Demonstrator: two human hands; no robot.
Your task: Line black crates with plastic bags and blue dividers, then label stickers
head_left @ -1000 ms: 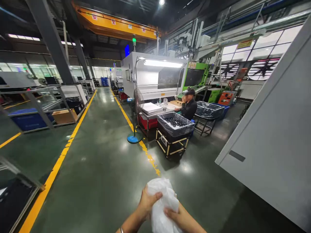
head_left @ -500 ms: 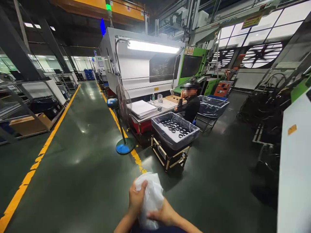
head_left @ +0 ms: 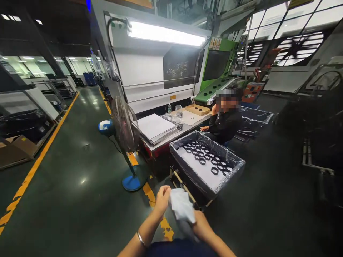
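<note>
In front of my body, my right hand [head_left: 200, 223] is closed round the lower right side of a folded white plastic bag [head_left: 182, 205], which looks thin and crumpled. My left hand [head_left: 163, 200] has its fingers curled together in a pinch at the bag's upper left corner. Its fingertips touch that edge; how much they grip is partly hidden. A bracelet circles the left wrist. Beyond my hands stands a black bin [head_left: 193, 175] lined with clear plastic, holding several black rings [head_left: 203, 161] on a white sheet.
A blue-based floor fan [head_left: 131, 182] stands left of a worktable [head_left: 160, 144] stacked with white sheets [head_left: 154, 126]. A seated person [head_left: 226, 121] in black works behind the bin. A green conveyor [head_left: 214, 89] carries dark parts. Yellow floor lines [head_left: 40, 167] run along the aisle.
I have come closer to the bin and the worktable. My left hand has shifted from wrapping the bag's upper part to its corner, while my right hand keeps its hold.
</note>
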